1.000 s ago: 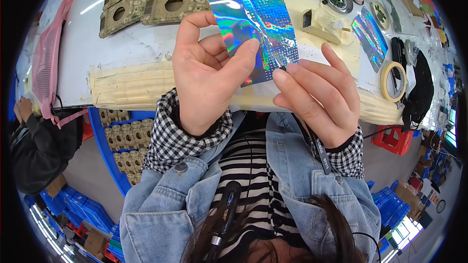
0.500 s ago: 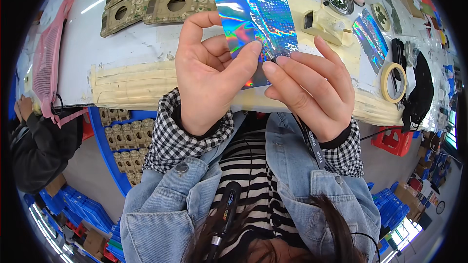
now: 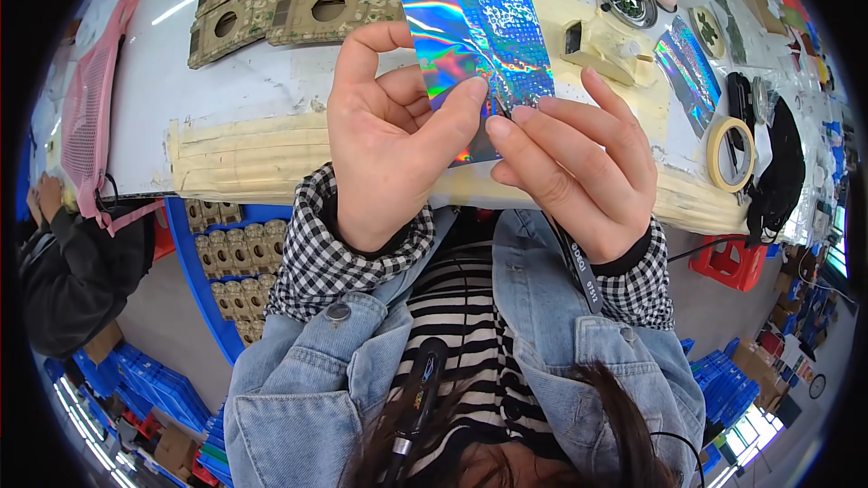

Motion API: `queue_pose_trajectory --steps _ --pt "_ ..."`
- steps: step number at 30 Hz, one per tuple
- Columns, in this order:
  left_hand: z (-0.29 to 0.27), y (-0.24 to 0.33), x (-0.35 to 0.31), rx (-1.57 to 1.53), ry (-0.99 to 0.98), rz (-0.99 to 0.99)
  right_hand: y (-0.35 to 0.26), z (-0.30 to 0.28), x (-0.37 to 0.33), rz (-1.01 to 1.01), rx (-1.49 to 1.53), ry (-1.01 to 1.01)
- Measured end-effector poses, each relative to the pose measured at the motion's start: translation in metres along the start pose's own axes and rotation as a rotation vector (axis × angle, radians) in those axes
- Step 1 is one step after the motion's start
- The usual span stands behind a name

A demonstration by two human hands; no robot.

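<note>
Holographic sheet (image 3: 479,27) raised between both hands.
Thumb in front and fingers behind, the left hand (image 3: 389,140) pinches the sheet; the right hand (image 3: 588,163), at the sheet's lower right, grasps a slim black tool (image 3: 580,273), its tip too small to make out. Beyond the left hand lie camouflage pieces (image 3: 369,16) with round holes; right of the right hand, a tape roll (image 3: 713,158).

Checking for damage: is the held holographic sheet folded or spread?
Spread, though wrinkled: the holographic sheet in the left hand shows its broad face to the camera.
</note>
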State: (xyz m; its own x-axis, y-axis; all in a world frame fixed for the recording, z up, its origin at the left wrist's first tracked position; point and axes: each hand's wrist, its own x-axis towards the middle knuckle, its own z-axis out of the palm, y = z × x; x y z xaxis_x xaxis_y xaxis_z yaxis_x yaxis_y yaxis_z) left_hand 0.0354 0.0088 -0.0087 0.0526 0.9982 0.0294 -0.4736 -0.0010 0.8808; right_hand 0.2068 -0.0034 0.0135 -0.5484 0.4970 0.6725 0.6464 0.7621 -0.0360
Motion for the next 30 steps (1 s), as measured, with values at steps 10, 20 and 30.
queue_pose_trajectory --steps 10,20,30 --pt "0.004 0.001 0.0 0.01 0.006 -0.004 -0.002 -0.006 0.0 0.004 -0.036 -0.067" --pt "0.005 0.002 0.0 0.012 0.026 -0.024 0.001 -0.003 -0.002 -0.098 -0.09 -0.012" --pt "0.006 0.001 0.0 0.036 0.035 -0.043 -0.001 -0.013 -0.001 -0.136 -0.147 -0.099"
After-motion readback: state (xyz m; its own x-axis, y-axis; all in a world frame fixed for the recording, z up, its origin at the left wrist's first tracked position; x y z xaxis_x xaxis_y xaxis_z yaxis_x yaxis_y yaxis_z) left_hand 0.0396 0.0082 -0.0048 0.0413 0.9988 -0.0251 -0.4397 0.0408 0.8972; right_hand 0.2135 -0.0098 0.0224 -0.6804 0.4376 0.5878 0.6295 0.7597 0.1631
